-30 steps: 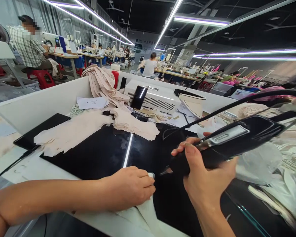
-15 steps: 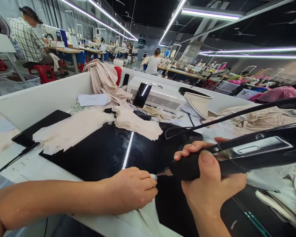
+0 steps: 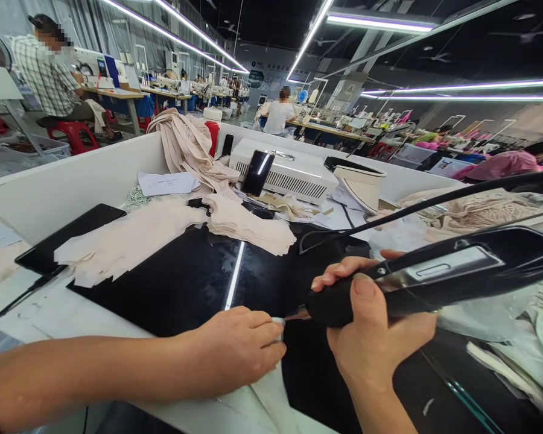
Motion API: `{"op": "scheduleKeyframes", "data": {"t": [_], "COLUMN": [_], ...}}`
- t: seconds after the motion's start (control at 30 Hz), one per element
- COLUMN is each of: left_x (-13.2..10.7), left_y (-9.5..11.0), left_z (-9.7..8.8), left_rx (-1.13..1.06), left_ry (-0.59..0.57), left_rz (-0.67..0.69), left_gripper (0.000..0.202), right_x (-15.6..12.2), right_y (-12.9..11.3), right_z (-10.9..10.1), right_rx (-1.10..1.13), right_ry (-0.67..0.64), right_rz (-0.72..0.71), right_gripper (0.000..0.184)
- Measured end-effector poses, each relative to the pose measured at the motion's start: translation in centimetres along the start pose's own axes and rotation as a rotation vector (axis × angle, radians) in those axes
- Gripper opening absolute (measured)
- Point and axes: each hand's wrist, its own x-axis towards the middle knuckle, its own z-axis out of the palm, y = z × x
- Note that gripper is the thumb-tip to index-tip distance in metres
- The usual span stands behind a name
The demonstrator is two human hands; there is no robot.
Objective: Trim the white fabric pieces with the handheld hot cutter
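In the middle foreground my left hand (image 3: 248,346) is closed, pinching the edge of a pale fabric piece (image 3: 271,386) that hangs over the table's front edge. My right hand (image 3: 366,325) wraps round a thick black corded hand tool (image 3: 434,277) with a silver panel. The tool's flat metal tip (image 3: 298,314) points left and meets, or nearly meets, the fabric at my left fingertips; I cannot tell which. Beneath both hands lies a glossy black board (image 3: 199,289). Just beyond are a spread of cream fabric pieces (image 3: 131,238) and a neat stack of them (image 3: 248,226).
A black tablet-like slab (image 3: 72,235) with a cable lies at left. Behind the board stand a phone (image 3: 257,173) and a white vented box (image 3: 294,175). Beige fabric (image 3: 181,141) drapes over the partition; plastic and cloth (image 3: 516,325) lie at right. Co-workers sit farther off.
The view has shifted slightly. My right hand and the tool have moved a little left and the tool's rear end has tilted slightly. My left hand keeps its pinch on the fabric.
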Motion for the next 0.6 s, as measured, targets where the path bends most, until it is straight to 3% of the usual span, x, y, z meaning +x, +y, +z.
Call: {"op": "scheduleKeyframes", "data": {"t": [0.6], "left_x": [-0.13], "left_y": [0.1], "left_z": [0.08], "left_rx": [0.033], "left_ry": [-0.012], "left_rz": [-0.008], "left_gripper": [0.021], "right_x": [0.02], "right_y": [-0.13], "right_z": [0.04], "right_rx": [0.022], "right_ry": [-0.021], "right_rz": [0.005], "right_gripper": [0.058]}}
